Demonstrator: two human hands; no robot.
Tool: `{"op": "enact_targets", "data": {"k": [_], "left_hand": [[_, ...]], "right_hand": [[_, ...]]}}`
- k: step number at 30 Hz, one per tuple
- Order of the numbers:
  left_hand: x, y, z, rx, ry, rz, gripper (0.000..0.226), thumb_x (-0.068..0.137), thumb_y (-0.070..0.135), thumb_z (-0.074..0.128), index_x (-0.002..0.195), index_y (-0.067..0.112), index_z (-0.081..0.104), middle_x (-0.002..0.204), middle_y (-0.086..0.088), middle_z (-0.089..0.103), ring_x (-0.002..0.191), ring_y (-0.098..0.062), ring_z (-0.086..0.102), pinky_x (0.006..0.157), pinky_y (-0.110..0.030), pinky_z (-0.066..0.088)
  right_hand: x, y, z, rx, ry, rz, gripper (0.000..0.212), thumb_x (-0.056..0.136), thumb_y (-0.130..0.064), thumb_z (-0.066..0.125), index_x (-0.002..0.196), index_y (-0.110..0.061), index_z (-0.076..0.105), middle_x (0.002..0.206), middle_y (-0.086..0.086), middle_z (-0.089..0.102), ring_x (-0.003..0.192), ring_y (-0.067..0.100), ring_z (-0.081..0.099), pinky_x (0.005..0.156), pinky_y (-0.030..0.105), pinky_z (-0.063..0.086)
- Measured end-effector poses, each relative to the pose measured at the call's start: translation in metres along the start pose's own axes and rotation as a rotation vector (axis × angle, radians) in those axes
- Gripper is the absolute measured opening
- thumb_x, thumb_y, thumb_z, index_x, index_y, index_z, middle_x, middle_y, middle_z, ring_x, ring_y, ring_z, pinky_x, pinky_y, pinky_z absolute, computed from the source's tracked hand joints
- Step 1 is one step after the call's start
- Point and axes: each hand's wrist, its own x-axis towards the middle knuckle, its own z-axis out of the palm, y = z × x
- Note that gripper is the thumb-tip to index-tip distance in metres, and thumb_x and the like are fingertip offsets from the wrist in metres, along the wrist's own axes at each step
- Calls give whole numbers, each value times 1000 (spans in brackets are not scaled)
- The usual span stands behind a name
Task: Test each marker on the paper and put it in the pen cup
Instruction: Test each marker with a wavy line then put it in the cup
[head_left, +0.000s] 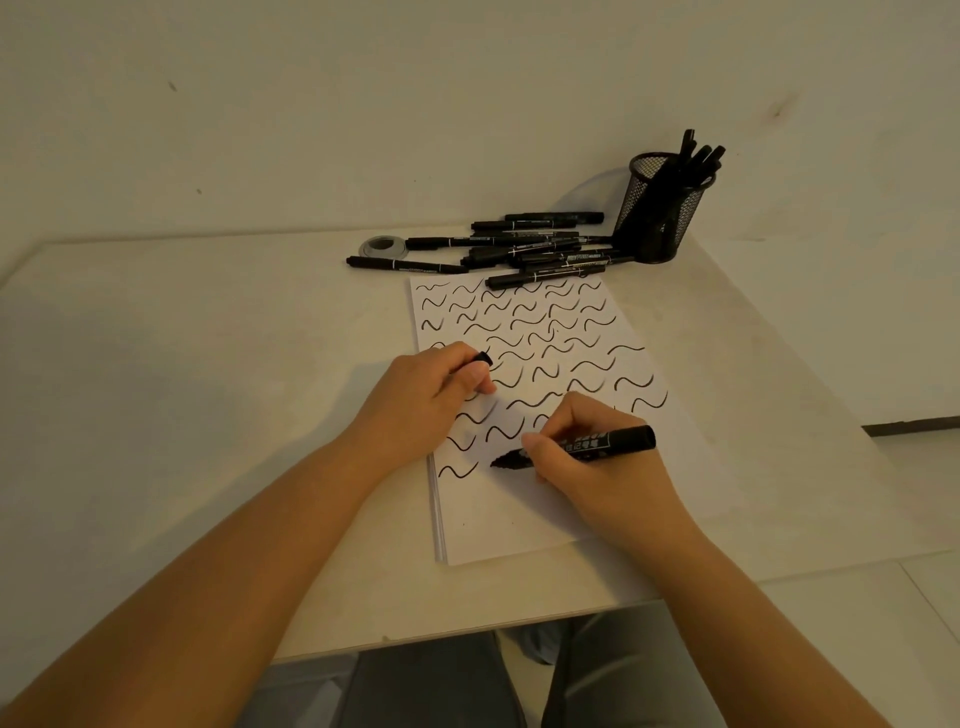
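Note:
A white sheet of paper (524, 514) covered with several black squiggles lies on the table. My right hand (587, 462) grips a black marker (613, 440) with its tip down on the paper's lower part, at a fresh dark mark (511, 460). My left hand (431, 400) rests on the paper's left side, fingers closed around a small black cap (484, 358). Behind the paper lies a pile of several black markers (519, 249). A black mesh pen cup (660, 208) at the back right holds several markers.
A small grey roll of tape (384, 245) sits left of the marker pile. The pale table (182, 389) meets a wall behind; its front edge runs just above my lap, and its right edge slants beside the paper.

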Motion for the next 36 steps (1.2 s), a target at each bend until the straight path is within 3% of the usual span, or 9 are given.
{"op": "enact_targets", "data": {"k": [4, 7, 9, 14, 18, 22, 26, 32, 36], "left_hand": [[-1, 1, 0, -6, -7, -20, 23, 95, 29, 41, 91, 23, 63, 81, 27, 61, 82, 13, 55, 70, 0, 38], [-1, 1, 0, -9, -9, -31, 22, 94, 29, 42, 91, 23, 63, 83, 25, 63, 86, 8, 57, 75, -11, 43], [-2, 2, 0, -7, -9, -28, 20, 94, 30, 43, 90, 24, 62, 84, 24, 64, 85, 3, 59, 77, -20, 47], [-4, 0, 0, -14, 18, 6, 18, 88, 39, 52, 97, 27, 63, 92, 4, 68, 86, -14, 63, 79, -39, 51], [-5, 0, -1, -38, 63, 8, 15, 86, 32, 58, 100, 31, 64, 91, 19, 63, 89, -5, 60, 82, -31, 51], [-6, 1, 0, -29, 62, 7, 17, 85, 31, 59, 102, 29, 64, 93, 17, 63, 92, -4, 58, 85, -29, 48], [-5, 0, 0, -8, 72, 13, 16, 85, 32, 60, 100, 31, 64, 87, 24, 58, 86, 2, 55, 76, -18, 43], [-5, 3, 2, 10, 51, 21, 14, 85, 32, 60, 97, 32, 64, 87, 13, 61, 80, -3, 55, 70, -18, 43], [-7, 6, 1, 37, 36, 24, 13, 85, 34, 58, 97, 34, 62, 86, 15, 59, 82, 0, 53, 67, -8, 38]], "right_hand": [[1, 6, -5, -17, 65, 30, 26, 75, -12, 64, 54, -17, 49, 49, -7, 51, 44, 4, 41, 42, 15, 31], [5, 9, -16, -28, 191, 30, 25, 77, -14, 66, 57, -19, 52, 56, -10, 56, 49, 2, 46, 45, 12, 34], [7, 7, -23, 91, 251, 33, 17, 77, -16, 68, 64, -20, 58, 62, -6, 62, 53, 4, 53, 48, 15, 41], [18, -3, -28, 255, 227, 36, 19, 78, -12, 68, 71, -29, 63, 58, -12, 60, 49, 3, 51, 48, 15, 42], [38, -14, -28, 515, 193, 81, 14, 86, -8, 57, 80, -19, 63, 56, -9, 58, 51, 7, 50, 44, 20, 41], [56, -15, -20, 680, 181, 143, 22, 92, -17, 49, 75, -16, 63, 55, -3, 57, 50, 12, 49, 43, 22, 38], [54, -5, -10, 653, 154, 149, 19, 92, -16, 50, 76, -16, 60, 53, -2, 58, 50, 14, 49, 43, 21, 39], [51, -4, -8, 539, 120, 82, 22, 92, -14, 49, 74, -19, 59, 54, -1, 62, 48, 9, 52, 44, 19, 40], [50, -4, -8, 470, 89, 44, 19, 91, -12, 51, 74, -18, 58, 56, -2, 63, 50, 8, 53, 45, 19, 41]]}}
